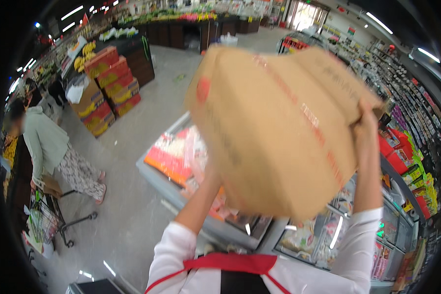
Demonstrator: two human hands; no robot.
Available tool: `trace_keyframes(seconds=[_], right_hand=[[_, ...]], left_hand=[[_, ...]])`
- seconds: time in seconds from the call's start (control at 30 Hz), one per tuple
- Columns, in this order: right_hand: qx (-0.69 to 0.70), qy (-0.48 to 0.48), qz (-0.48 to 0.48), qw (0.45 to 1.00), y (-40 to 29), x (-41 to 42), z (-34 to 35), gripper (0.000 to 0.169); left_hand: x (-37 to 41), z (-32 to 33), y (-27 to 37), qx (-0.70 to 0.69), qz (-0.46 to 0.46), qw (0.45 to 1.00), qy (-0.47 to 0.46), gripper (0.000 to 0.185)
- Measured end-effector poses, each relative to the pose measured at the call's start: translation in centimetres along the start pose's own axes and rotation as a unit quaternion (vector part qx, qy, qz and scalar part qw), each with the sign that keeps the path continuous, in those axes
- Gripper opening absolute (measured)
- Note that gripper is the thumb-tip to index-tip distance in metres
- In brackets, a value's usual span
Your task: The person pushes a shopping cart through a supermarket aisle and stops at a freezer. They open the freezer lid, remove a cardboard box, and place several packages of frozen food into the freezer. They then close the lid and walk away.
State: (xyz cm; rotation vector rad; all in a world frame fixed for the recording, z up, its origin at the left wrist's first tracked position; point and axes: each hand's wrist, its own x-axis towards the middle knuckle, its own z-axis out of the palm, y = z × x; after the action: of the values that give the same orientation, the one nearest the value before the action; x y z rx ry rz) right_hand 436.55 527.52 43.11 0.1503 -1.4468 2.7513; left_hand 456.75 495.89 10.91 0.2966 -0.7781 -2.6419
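Observation:
A large cardboard carton (279, 128), sealed with printed red tape, is held up before me, tilted and slightly blurred. My right hand (365, 123) grips its right edge near a flap. My left hand (215, 178) is at its lower left side, the fingers mostly hidden by the carton. Beneath the carton stands a chest freezer (161, 187) with colourful packaged goods (171, 156) in it, partly covered from view by the carton.
More freezers with glass lids (301, 239) stand at the right, beside shelves of packets. Stacked fruit cartons (112, 81) are at upper left. At far left a person (47, 136) stands with a shopping cart (46, 217). Grey floor (132, 228) lies between.

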Motion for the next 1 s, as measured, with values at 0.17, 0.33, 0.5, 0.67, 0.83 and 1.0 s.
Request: trace_keyframes(seconds=[0.17,0.33,0.5,0.67,0.83,1.0], right_hand=[[-0.241,-0.042,-0.072,0.967,-3.2,2.2,-0.5,0.018],[-0.129,-0.011,-0.128,0.983,-0.8,-0.2,0.2,0.028],[-0.093,0.059,-0.192,0.975,-2.2,7.9,-1.8,0.032],[-0.137,0.102,-0.369,0.914,-4.9,15.9,8.9,0.024],[-0.061,0.078,-0.686,0.721,-10.7,12.8,18.9,0.015],[-0.420,0.092,-0.783,0.450,3.3,14.7,15.5,0.012]], left_hand=[[0.9,6.8,0.6,0.069,-0.052,0.996,-0.018,0.046],[4.3,1.7,-2.0,0.118,0.049,0.989,-0.075,0.048],[2.1,6.1,1.3,0.159,-0.080,0.971,0.159,0.055],[-2.2,1.7,5.9,0.112,-0.051,0.982,0.143,0.071],[-11.8,-7.2,5.7,0.082,0.002,0.967,0.241,0.060],[-18.8,-9.5,3.0,0.048,0.056,0.951,0.300,0.053]])
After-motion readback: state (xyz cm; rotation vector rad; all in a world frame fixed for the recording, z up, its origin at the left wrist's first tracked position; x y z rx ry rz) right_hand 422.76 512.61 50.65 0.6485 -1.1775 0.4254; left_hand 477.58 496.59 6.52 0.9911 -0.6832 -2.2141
